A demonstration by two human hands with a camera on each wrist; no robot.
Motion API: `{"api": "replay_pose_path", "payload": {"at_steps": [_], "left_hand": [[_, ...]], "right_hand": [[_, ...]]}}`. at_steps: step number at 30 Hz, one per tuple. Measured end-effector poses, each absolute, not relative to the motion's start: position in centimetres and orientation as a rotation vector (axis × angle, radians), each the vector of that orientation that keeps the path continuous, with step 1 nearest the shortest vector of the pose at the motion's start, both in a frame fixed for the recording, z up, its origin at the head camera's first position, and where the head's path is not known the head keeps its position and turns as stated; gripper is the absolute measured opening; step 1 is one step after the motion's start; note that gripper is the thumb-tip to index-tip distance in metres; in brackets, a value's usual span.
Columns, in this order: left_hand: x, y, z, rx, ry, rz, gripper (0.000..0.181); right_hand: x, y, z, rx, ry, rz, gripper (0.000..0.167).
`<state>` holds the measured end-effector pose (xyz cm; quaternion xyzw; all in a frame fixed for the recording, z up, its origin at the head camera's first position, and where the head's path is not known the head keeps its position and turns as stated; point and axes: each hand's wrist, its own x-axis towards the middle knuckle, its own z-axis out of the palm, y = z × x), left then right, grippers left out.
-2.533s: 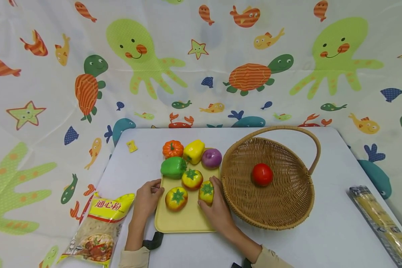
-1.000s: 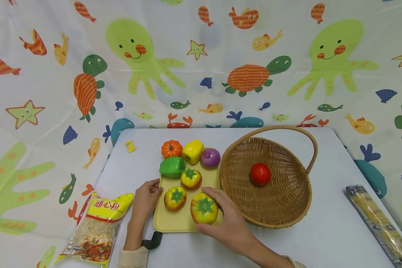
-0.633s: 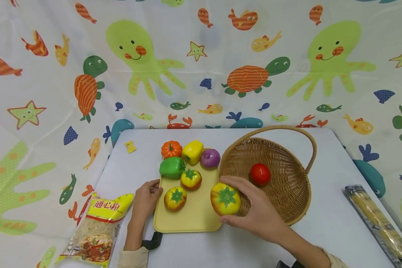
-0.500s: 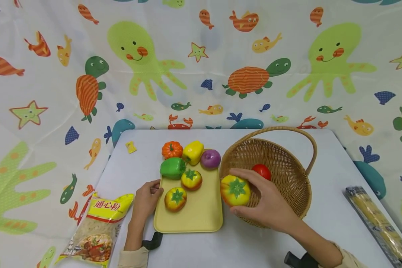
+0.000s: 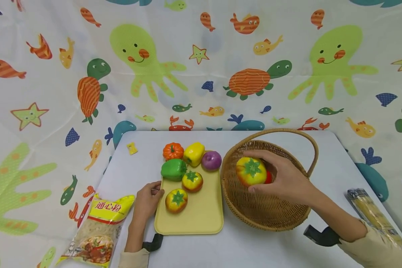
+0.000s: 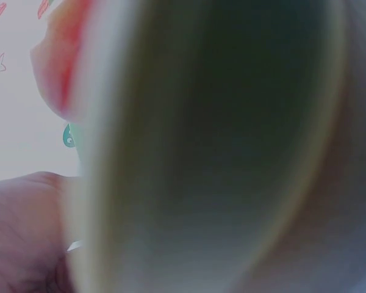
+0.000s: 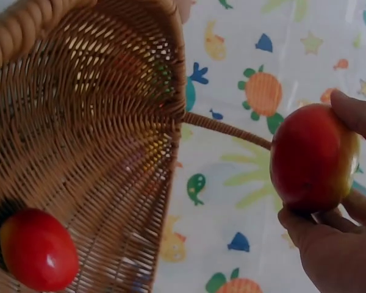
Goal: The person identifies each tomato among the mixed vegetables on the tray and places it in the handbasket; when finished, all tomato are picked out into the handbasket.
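My right hand (image 5: 278,176) pinches a yellow-red toy persimmon (image 5: 251,171) with a green leafy cap, thumb and fingers on opposite sides. It is above the wicker basket (image 5: 271,221). Seen from the right wrist, the held persimmon (image 7: 314,159) shows its red underside. Inside the basket lies a red round fruit (image 7: 39,250), mostly covered in the head view. My left hand (image 5: 148,199) grips the left rim of the yellow tray (image 5: 197,223). In the left wrist view, a blurred tray edge (image 6: 116,183) fills much of the picture.
Two more persimmons (image 5: 176,201) sit on the tray, with a green bell pepper (image 5: 173,169), yellow bell pepper (image 5: 194,153), purple onion (image 5: 211,160) and small pumpkin (image 5: 173,152) toward its back. A pasta bag (image 5: 100,230) lies left, a long clear package (image 5: 376,216) right.
My right hand has lifted the persimmon from the tray's right side and carried it right, over the basket. The left hand has stayed at the tray's rim.
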<state>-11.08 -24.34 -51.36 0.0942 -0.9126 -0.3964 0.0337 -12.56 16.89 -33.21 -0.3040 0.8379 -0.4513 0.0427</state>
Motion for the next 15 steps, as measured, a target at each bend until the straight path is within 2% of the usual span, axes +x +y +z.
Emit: {"api": "replay_pose_path", "payload": {"at_steps": [15], "left_hand": [[-11.2,-24.4,-51.6,0.298,-2.791,-1.210,0.038]], "right_hand": [[-17.7,17.5,-34.2,-0.868,2.529,-1.156,0.074]]}}
